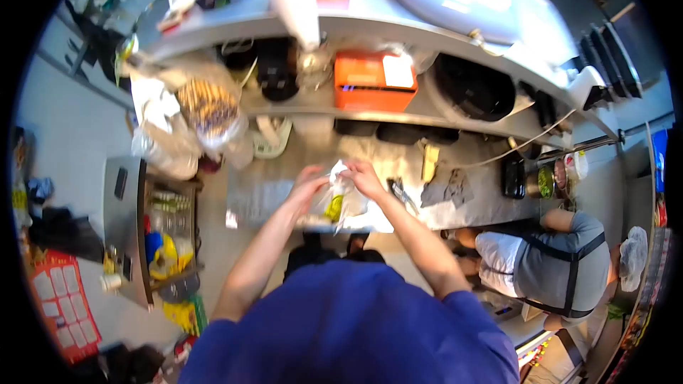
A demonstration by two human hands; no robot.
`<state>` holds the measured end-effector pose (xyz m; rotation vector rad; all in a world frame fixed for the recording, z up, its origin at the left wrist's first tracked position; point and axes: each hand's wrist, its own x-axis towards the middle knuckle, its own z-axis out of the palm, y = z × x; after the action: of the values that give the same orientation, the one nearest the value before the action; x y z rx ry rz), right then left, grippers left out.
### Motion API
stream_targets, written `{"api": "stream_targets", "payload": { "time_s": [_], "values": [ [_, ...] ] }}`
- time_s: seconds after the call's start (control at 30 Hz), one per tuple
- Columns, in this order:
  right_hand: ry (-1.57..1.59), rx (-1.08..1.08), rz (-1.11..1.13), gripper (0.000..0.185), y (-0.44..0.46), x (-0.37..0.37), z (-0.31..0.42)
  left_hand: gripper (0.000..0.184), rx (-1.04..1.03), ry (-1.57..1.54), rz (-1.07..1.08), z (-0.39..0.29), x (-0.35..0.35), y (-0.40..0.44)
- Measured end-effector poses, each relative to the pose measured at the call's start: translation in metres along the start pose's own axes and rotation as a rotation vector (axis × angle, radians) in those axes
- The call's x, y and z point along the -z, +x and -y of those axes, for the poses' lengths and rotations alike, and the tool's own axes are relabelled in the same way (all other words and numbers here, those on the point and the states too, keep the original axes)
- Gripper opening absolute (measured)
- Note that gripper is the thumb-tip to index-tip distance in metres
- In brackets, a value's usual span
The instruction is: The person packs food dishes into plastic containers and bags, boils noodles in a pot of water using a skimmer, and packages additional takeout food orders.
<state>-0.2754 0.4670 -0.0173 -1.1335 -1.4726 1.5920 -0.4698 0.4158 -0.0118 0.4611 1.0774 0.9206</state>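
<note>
Both my hands are raised over the steel counter [270, 195], around a thin clear plastic bag [352, 203] with something yellow-green [334, 207] low inside it. My right hand [365, 179] has its fingers closed on the white bunched top [337, 171] of the bag. On the other side, my left hand [307, 188] is blurred, close to the bag; its grip is unclear. Right of the bag, a dark tool [402, 193] lies on the counter near a crumpled grey sheet [448, 188] and a yellow object [430, 162].
An orange box [375, 82] and a black round pan [474, 87] stand on the shelf above the counter. Filled plastic bags [210, 110] are at the left. Another person [558, 263] in grey is close by on the right. A shelved cabinet [171, 235] stands at the left.
</note>
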Motion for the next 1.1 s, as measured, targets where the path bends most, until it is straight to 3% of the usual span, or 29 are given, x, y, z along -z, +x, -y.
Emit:
{"api": "stream_targets", "payload": {
  "time_s": [0.03,0.07,0.1,0.13,0.17,0.2,0.23,0.27,0.3,0.33,0.37,0.4,0.43,0.47,0.5,0.57,0.63,0.7,0.77,0.83,0.9,0.97,1.0,1.1],
  "values": [
    [0.356,-0.364,-0.259,0.015,-0.004,0.007,0.004,0.017,0.110,-0.230,-0.103,0.022,0.041,0.023],
    [0.701,-0.554,-0.164,0.021,-0.009,0.037,-0.025,0.013,0.227,-0.539,-0.192,0.036,0.081,0.037],
    [1.006,-0.879,-0.256,0.021,-0.012,0.040,-0.033,0.011,0.353,-0.854,-0.291,0.053,0.105,0.036],
    [1.090,-0.881,-0.367,0.024,-0.011,0.040,-0.082,0.012,0.285,-0.716,-0.278,0.070,0.104,0.023],
    [0.722,-0.718,-0.377,0.026,-0.018,0.039,-0.075,0.014,0.198,-0.580,-0.252,0.073,0.094,0.026],
    [0.176,-0.560,-0.470,0.025,-0.017,0.044,-0.052,0.022,0.118,-0.397,-0.183,0.030,0.055,-0.018],
    [-0.359,-0.384,-0.535,0.025,-0.023,0.045,-0.027,0.022,0.093,-0.408,-0.189,0.018,0.052,-0.039],
    [-0.474,-0.077,-0.567,0.021,-0.025,0.045,0.018,0.026,-0.201,0.216,-0.374,0.005,0.056,-0.050],
    [-0.579,0.234,-0.600,0.021,-0.029,0.042,0.072,0.028,-0.420,0.531,-0.403,-0.026,0.054,-0.064],
    [-0.542,0.291,-0.520,0.018,-0.033,0.037,0.147,0.030,-0.638,0.847,-0.505,-0.056,0.052,-0.077],
    [-0.508,0.342,-0.437,0.016,-0.032,0.032,0.225,0.030,-0.787,0.839,-0.461,-0.115,0.039,-0.093],
    [-0.500,0.675,-0.437,0.016,-0.027,0.020,0.279,0.021,-0.906,0.696,-0.402,-0.168,0.014,-0.108],
    [-0.691,0.983,-0.450,0.018,-0.016,0.013,0.327,0.015,-1.033,0.758,-0.384,-0.221,-0.017,-0.136],
    [-0.570,0.956,-0.386,0.021,-0.010,-0.008,0.368,0.014,-1.258,0.814,-0.424,-0.261,-0.042,-0.149],
    [-0.727,1.101,-0.443,0.028,0.005,-0.022,0.398,0.016,-1.539,0.877,-0.423,-0.300,-0.062,-0.155],
    [-0.800,1.205,-0.522,0.036,0.041,-0.051,0.432,0.022,-1.849,0.963,-0.447,-0.365,-0.095,-0.157],
    [-0.885,1.067,-0.535,0.030,0.072,-0.061,0.431,0.028,-1.851,1.096,-0.427,-0.406,-0.108,-0.147],
    [-0.608,1.026,-0.410,0.023,0.066,-0.056,0.429,0.029,-1.857,1.309,-0.388,-0.424,-0.105,-0.128],
    [-0.749,0.919,-0.358,0.023,0.049,-0.033,0.439,0.026,-1.873,1.367,-0.393,-0.426,-0.100,-0.117],
    [-0.839,0.895,-0.241,0.024,0.056,-0.008,0.447,0.026,-1.720,1.437,-0.255,-0.425,-0.098,-0.116],
    [-0.922,0.891,-0.185,0.024,0.058,-0.005,0.461,0.021,-1.764,1.385,-0.248,-0.431,-0.100,-0.116],
    [-0.794,1.004,-0.064,0.020,0.063,-0.013,0.466,0.018,-1.708,1.405,-0.148,-0.434,-0.105,-0.116],
    [-0.836,0.943,0.000,0.016,0.060,-0.019,0.475,0.019,-1.709,1.394,-0.164,-0.435,-0.109,-0.114],
    [-1.135,1.037,0.064,0.018,0.074,-0.024,0.488,0.019,-1.677,1.443,-0.151,-0.440,-0.110,-0.115]
  ]
}}
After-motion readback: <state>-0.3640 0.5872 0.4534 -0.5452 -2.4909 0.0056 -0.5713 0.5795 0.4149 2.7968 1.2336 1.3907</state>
